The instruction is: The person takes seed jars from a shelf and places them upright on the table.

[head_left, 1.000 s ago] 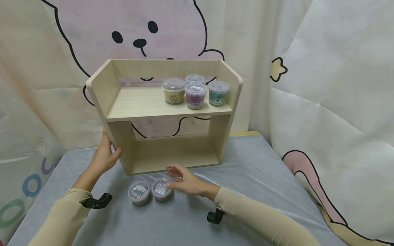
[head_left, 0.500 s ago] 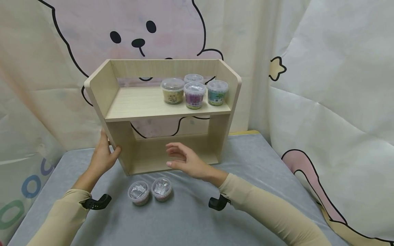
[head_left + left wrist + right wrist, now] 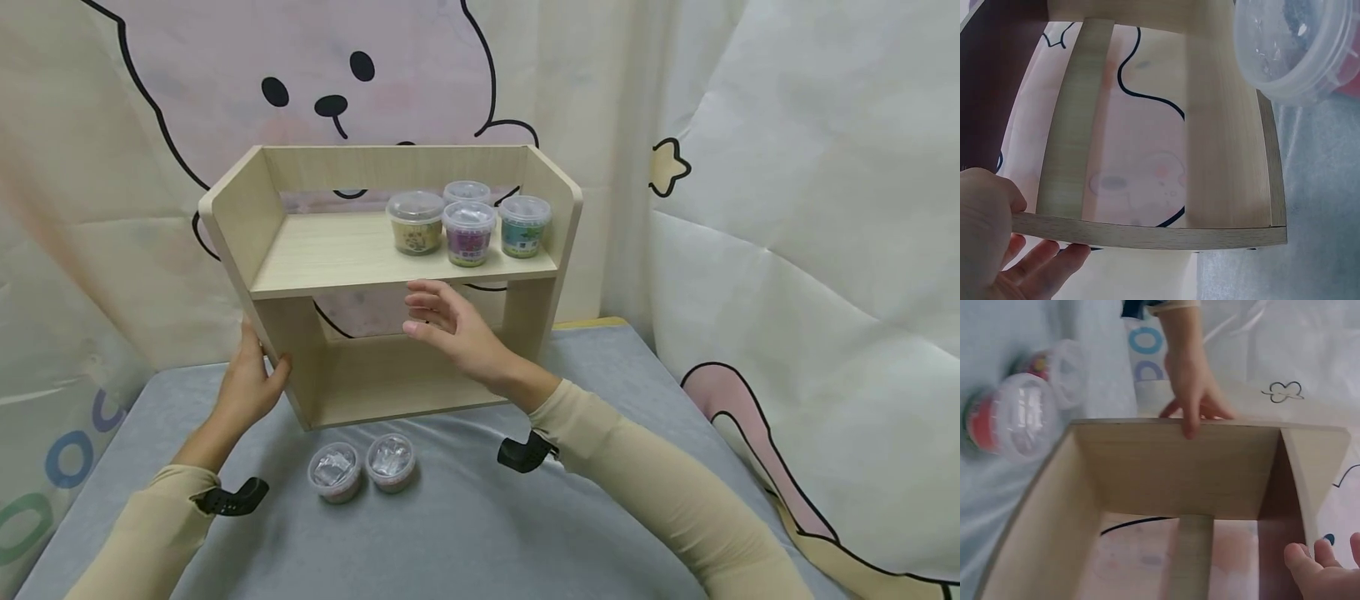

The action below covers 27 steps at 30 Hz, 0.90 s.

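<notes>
A pale wooden two-tier shelf (image 3: 322, 250) stands on the table. My left hand (image 3: 251, 383) grips the front edge of its left side panel; the left wrist view shows the thumb side on one face and the fingers (image 3: 1047, 265) on the other. My right hand (image 3: 465, 337) hangs before the lower opening, fingers loosely bent and apart, fingertips just under the upper board's front edge. Nothing is in it. On the upper board's right half stand several lidded tubs, among them a yellow tub (image 3: 417, 237), a purple tub (image 3: 468, 244) and a teal tub (image 3: 522, 239).
Two clear-lidded tubs, a left one (image 3: 334, 472) and a right one (image 3: 391, 462), stand side by side on the grey-blue tablecloth (image 3: 450, 533) before the shelf. A printed curtain (image 3: 592, 100) hangs close behind, and another sheet (image 3: 810, 275) closes the right side.
My right hand has left the right tub on the table and risen toward the upper board. My left hand keeps its grip on the side panel. The tubs have stayed in place.
</notes>
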Motion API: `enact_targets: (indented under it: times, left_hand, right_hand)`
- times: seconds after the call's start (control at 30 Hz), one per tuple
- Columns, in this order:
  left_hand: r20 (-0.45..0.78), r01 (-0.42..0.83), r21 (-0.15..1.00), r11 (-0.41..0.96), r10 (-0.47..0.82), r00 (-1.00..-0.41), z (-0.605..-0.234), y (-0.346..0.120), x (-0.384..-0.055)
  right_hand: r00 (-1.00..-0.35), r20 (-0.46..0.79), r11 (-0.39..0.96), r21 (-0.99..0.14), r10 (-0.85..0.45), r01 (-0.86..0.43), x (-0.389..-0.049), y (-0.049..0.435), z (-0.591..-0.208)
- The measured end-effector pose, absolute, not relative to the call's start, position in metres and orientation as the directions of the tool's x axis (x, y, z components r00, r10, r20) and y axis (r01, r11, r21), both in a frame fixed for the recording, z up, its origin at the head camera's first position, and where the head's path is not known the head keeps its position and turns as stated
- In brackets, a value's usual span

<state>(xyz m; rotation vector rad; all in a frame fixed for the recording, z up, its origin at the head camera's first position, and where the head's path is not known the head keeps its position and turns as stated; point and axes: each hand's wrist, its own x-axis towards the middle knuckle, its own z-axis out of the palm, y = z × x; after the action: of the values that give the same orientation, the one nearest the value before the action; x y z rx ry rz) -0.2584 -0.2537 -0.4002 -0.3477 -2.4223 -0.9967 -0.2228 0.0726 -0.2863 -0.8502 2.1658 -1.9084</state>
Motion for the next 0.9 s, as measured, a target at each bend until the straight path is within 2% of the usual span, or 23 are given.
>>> enact_targets:
  times: [0.13, 0.33, 0.63, 0.9]
  left_hand:
    - [0.526, 0.401, 0.587, 0.703, 0.044, -0.849, -0.398, -0.253, -0.256]
    - [0.53, 0.407, 0.582, 0.704, 0.05, -0.846, -0.398, -0.254, -0.257]
    - [0.513, 0.404, 0.591, 0.698, 0.062, -0.856, -0.397, -0.254, -0.257]
    - [0.508, 0.399, 0.594, 0.698, 0.06, -0.859, -0.397, -0.253, -0.257]
  right_hand:
    - [-0.853, 0.273, 0.022, -0.949, -0.446, -0.315, -0.227, 0.071, -0.272]
    - [-0.847, 0.316, 0.025, -0.932, -0.426, -0.361, -0.234, 0.066, -0.255]
    - [-0.906, 0.227, 0.084, -0.958, -0.357, -0.273, -0.25, 0.058, -0.24]
    - [-0.938, 0.197, 0.108, -0.966, -0.285, -0.236, -0.259, 0.048, -0.233]
